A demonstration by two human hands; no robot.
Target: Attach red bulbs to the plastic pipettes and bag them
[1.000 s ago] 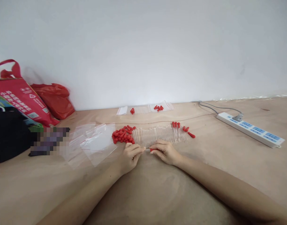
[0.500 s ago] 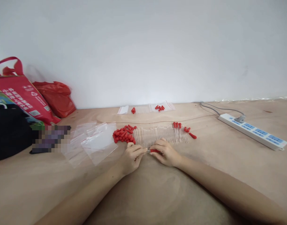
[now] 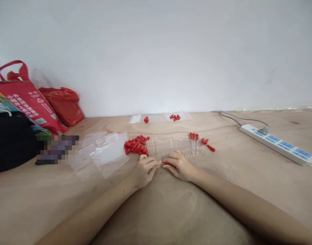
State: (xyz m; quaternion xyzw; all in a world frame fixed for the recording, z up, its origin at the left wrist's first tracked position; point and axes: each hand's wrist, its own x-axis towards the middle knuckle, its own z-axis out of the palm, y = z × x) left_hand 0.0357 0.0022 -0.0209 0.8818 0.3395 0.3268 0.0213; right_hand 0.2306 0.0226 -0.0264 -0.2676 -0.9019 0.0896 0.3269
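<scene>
Close in front of me, my left hand (image 3: 145, 170) pinches a thin clear dropper tube, mostly hidden by the fingers. My right hand (image 3: 180, 166) grips a red rubber bulb (image 3: 167, 163) whose mouth meets the tube's end; how far the tube sits inside it I cannot tell. Just beyond both hands lies a row of clear dropper tubes (image 3: 171, 145) side by side. A heap of red bulbs (image 3: 135, 145) touches the row's left end. Several more red bulbs (image 3: 194, 136) lie at its right end.
Clear zip bags (image 3: 108, 154) lie left of the heap. Near the wall are another bag (image 3: 184, 116), a paper slip, tubes and bulbs. A power strip (image 3: 278, 143) with a plugged-in cable is at right. Red bags (image 3: 61, 105) and a black item (image 3: 13, 143) stand at left.
The hands have drawn slightly closer together, and less of the clear tube shows between them and the red bulb. The whole view has shifted a little.
</scene>
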